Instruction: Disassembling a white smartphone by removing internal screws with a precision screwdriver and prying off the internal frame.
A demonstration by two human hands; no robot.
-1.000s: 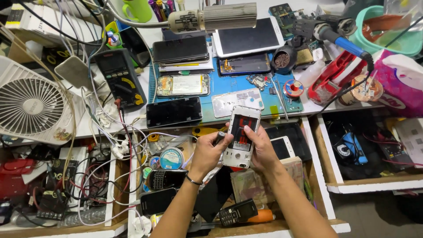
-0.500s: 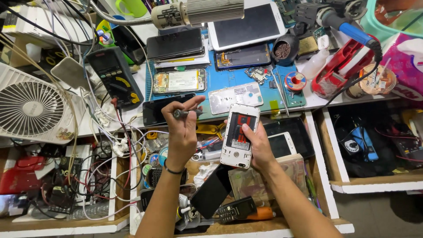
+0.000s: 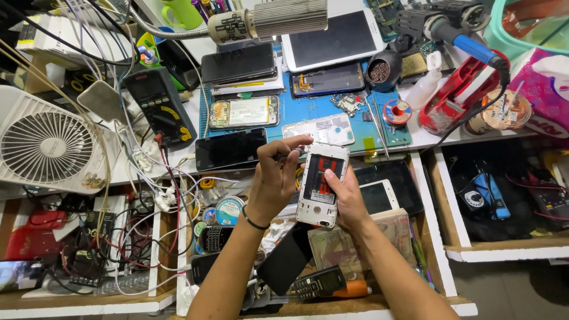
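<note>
Here the left hand (image 3: 274,178) has its fingers pinched on a small tool at the top edge of the white phone (image 3: 322,184), back cover off, showing a black and red inside. The right hand (image 3: 347,198) grips it above the open drawer (image 3: 428,195).

R hand (image 3: 347,201) holds white phone (image 3: 320,185), L hand (image 3: 274,178) maybe touching

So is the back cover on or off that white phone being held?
Off. The white phone lies back-up in the right hand, its dark inside with a red patch exposed within the white frame. The left hand pinches at its top edge.
</note>
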